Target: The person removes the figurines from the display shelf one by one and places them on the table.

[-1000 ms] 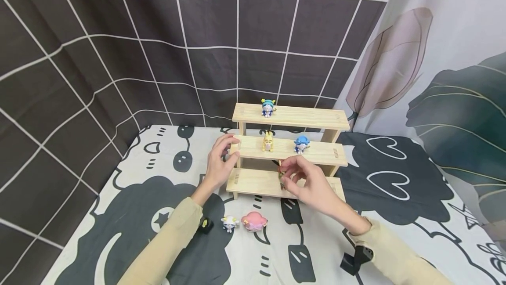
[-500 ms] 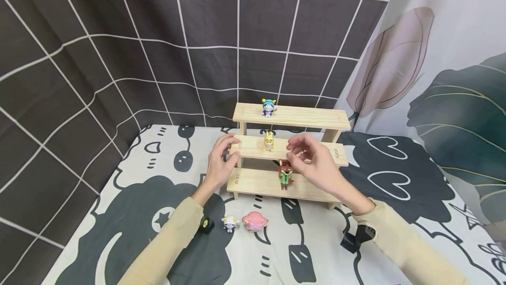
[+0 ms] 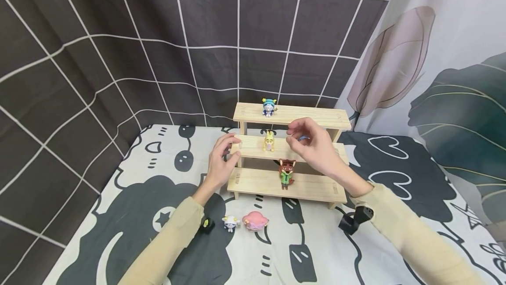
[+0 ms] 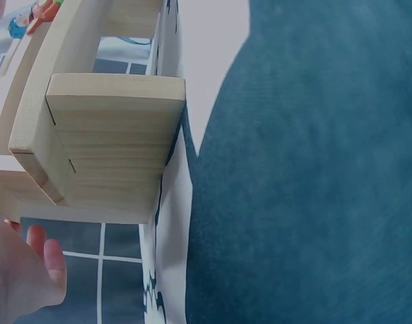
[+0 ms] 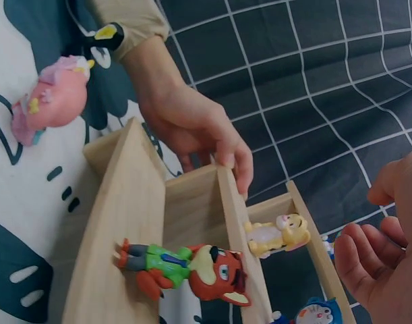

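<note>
— "The right hand (image 3: pixel 318 149) had risen off the fox figure (image 3: pixel 286 174); we saw its fingers loosely curled, holding nothing."

— "And the fox figure stood upright on our wooden shelf's (image 3: pixel 253 180) near, lowest tier. The left hand (image 3: pixel 219 162) gripped the middle tier's left end, with the yellow figure (image 3: pixel 269 142) right of it."

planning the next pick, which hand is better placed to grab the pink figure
Probably the right hand: it looks empty near the middle shelf, while the left hand holds that shelf's end.
</note>
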Demonstrator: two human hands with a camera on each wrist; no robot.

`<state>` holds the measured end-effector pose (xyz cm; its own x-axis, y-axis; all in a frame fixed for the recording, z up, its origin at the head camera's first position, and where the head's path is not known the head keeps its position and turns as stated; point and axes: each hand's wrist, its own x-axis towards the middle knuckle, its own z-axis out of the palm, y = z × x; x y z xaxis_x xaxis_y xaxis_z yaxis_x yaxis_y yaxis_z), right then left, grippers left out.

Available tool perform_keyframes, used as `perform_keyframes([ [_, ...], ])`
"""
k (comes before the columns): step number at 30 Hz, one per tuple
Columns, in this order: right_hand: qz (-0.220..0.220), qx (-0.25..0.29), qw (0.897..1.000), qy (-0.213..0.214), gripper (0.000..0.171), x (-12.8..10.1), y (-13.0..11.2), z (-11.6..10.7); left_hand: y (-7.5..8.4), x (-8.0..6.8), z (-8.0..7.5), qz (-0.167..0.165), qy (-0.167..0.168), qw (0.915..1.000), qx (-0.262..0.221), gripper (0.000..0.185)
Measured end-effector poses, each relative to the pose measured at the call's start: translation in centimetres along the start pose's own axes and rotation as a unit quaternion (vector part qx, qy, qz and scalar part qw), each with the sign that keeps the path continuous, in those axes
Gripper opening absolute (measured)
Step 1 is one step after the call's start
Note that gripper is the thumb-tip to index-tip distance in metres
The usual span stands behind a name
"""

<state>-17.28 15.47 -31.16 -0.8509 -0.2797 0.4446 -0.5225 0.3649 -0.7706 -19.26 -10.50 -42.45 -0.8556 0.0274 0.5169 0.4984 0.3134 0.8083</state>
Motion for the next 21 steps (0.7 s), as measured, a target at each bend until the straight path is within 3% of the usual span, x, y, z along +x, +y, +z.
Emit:
perform_keyframes([
  [21, 0.053, -0.009, 0.998, -0.015, 0.031, 3.4, 0.6, -0.5, -0.1, 0.0, -0.1, 0.005, -0.003, 1.0, -0.005, 0.032],
])
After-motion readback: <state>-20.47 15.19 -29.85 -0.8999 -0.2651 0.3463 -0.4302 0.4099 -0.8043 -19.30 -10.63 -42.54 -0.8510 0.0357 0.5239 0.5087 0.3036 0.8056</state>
